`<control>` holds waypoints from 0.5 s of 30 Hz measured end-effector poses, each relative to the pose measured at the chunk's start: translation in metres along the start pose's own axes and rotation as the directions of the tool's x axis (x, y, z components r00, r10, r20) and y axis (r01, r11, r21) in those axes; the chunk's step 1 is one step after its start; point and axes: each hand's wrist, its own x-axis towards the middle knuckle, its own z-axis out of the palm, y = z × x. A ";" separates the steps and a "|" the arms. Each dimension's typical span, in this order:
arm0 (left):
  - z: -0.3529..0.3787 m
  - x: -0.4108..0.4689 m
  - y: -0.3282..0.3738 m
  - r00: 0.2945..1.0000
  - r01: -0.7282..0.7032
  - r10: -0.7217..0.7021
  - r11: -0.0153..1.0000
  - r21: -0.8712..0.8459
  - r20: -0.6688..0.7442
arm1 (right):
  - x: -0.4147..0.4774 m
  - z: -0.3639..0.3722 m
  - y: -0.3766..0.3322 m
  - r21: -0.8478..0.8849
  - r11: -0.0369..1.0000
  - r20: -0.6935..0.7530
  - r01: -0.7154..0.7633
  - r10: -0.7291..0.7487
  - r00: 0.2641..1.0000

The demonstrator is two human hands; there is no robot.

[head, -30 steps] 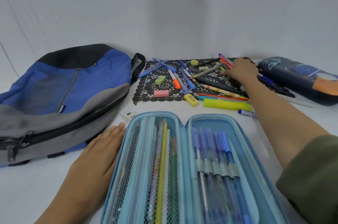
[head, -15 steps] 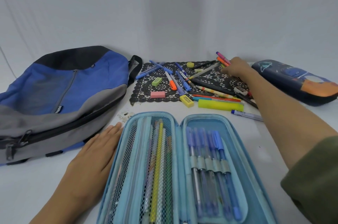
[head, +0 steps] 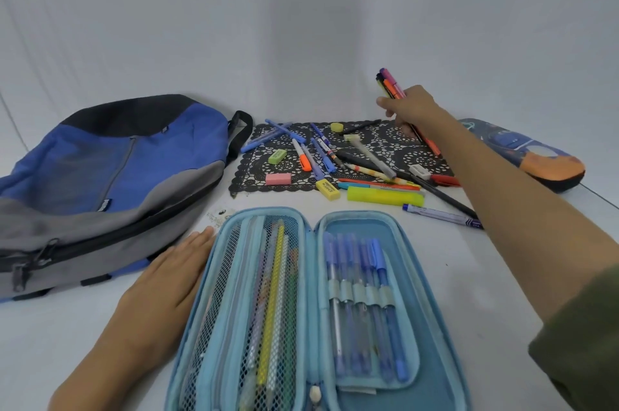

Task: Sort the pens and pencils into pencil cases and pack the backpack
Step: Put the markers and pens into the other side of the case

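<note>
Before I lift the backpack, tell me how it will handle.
The backpack lies slumped and creased, so it will likely flop and sag. It looks flat, so it is probably light. Its loop strap may dangle.

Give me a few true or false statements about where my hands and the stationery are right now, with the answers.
1. The right hand grips a bunch of markers above the black lace mat. True.
2. The left hand holds a pencil. False: it lies flat on the table, holding nothing, beside the open pencil case.
3. Blue pens sit side by side under elastic loops in the right half of the open pencil case. True.
4. The pink eraser lies inside the open pencil case. False: it lies on the black lace mat, near the mat's front edge.
</note>
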 end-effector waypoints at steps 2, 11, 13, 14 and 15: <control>-0.002 -0.001 0.006 1.000 0.025 -0.025 0.999 -0.023 -0.005 | -0.004 -0.003 -0.005 0.143 0.990 -0.014 -0.008 0.010 1.000; -0.013 -0.003 0.034 0.856 0.272 -0.504 0.631 -0.726 -0.117 | -0.049 -0.024 -0.038 0.562 0.827 0.219 -0.007 -0.141 0.965; -0.019 -0.002 0.056 0.815 0.158 -0.560 0.463 -0.872 -0.149 | -0.063 -0.017 -0.041 0.624 0.780 0.256 -0.038 -0.158 0.954; -0.021 0.000 0.071 0.809 0.106 -0.572 0.372 -0.922 -0.138 | -0.071 -0.012 -0.043 0.660 0.749 0.277 -0.057 -0.172 0.945; -0.021 0.002 0.084 0.818 0.061 -0.566 0.262 -0.963 -0.103 | -0.080 -0.007 -0.046 0.696 0.714 0.301 -0.077 -0.193 0.934</control>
